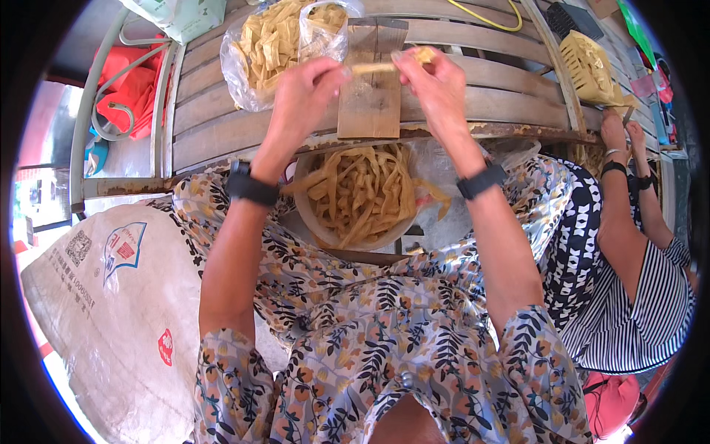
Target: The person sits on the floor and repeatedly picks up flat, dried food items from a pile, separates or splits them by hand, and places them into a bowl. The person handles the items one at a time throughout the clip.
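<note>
Between my two hands, a pale yellow strip [373, 68] that looks like dried tofu skin is stretched level above an upright-lying wooden board [369, 111]. My left hand [316, 83] pinches its left end; my right hand [427, 69] holds the other end, with a small yellow bundle at the fingers. Below the bench edge, a white bowl [302, 213] holds a heap of long yellow strips [360, 194], some hanging over its rim. Behind my left hand, a clear plastic bag [230, 72] is filled with folded yellow pieces [269, 41].
The slatted wooden bench [488, 72] has a rusty metal edge. A yellow hose [499, 25] lies at the back. To the right, a yellow plastic basket [582, 66] stands near a co-worker's hands [613, 130]. A large white woven sack [122, 311] is at the lower left.
</note>
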Motion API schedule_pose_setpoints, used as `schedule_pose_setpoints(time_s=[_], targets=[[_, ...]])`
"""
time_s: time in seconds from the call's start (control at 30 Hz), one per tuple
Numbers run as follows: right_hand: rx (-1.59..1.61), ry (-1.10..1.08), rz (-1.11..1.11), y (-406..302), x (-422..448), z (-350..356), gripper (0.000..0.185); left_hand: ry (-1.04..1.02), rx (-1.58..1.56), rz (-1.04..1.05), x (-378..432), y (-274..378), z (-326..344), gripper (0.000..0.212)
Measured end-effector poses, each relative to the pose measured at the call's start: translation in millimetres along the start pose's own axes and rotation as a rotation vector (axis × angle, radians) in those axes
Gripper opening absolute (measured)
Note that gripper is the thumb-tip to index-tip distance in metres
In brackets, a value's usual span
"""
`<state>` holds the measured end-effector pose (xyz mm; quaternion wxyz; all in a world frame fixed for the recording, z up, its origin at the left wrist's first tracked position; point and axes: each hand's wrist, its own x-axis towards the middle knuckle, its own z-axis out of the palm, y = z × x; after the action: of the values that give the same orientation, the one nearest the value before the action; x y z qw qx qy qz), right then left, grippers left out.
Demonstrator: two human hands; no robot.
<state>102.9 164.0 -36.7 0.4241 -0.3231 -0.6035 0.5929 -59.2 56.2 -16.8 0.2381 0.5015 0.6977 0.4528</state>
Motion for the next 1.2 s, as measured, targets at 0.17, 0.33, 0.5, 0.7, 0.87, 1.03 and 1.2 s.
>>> schedule_pose_setpoints(time_s=[0.17,0.33,0.5,0.7,0.87,1.03,1.2], targets=[[-0.334,0.114,-0.078,28.1,20.0,19.5,0.017,0.151,0.056,0.055,21.6,-32.0,23.2,0.013],[-0.573,-0.108,-0.069,5.4,-30.9,-1.1,0.025,0.113,0.003,-0.049,-21.6,-24.2,16.5,0.012],[-0.664,-0.13,-0.297,-31.0,-62.7,-7.6,0.031,0.006,-0.016,0.197,-77.0,12.0,37.1,0.012],[-0.516,-0.487,0.311,-27.5,-80.4,-8.7,0.019,-0.215,0.032,0.184,-108.6,32.5,39.7,0.017],[-0.354,-0.474,0.314,-37.0,-87.0,-30.9,0.011,-0.358,-0.134,-0.052,-115.6,33.1,3.9,0.011],[0.108,-0.981,0.588,-58.6,-102.2,-33.4,0.02,-0.582,-0.376,-0.216,-88.8,22.9,-8.2,0.02],[0.244,-0.608,0.519,-52.8,-105.4,-17.7,0.022,-0.732,-1.055,-0.503,-101.1,19.6,26.6,0.027]])
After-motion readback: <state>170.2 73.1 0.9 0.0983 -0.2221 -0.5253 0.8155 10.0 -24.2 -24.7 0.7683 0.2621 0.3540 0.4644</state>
